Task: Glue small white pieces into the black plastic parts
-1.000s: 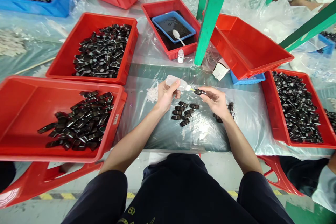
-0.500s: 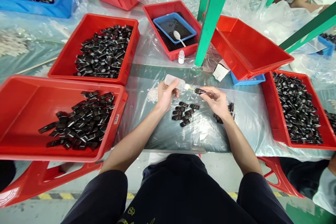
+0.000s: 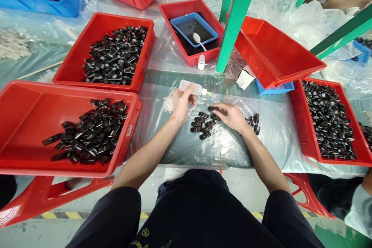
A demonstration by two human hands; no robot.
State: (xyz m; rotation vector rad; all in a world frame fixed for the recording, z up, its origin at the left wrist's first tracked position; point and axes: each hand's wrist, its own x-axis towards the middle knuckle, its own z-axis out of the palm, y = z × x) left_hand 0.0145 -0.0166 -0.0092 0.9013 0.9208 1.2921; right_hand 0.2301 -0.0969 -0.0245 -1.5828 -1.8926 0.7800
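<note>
On the counter (image 3: 174, 147), between red trays (image 3: 29, 124), the right hand (image 3: 232, 116) has dropped from the nozzle to the cluster of black pieces (image 3: 202, 126). Its fingertips rest on one piece (image 3: 213, 108) at the cluster's top, but I cannot tell whether they pinch or merely touch it. The left hand (image 3: 181, 102) stays wrapped round the bottle (image 3: 190, 86), now clear of that piece, which seems done with the bottle.

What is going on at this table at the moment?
A seated person works at a table covered with clear plastic sheet. The left hand holds a small clear plastic squeeze bottle. The right hand touches a small black rectangular piece beside a little group of such pieces on the sheet. Red plastic trays around hold many more.
</note>
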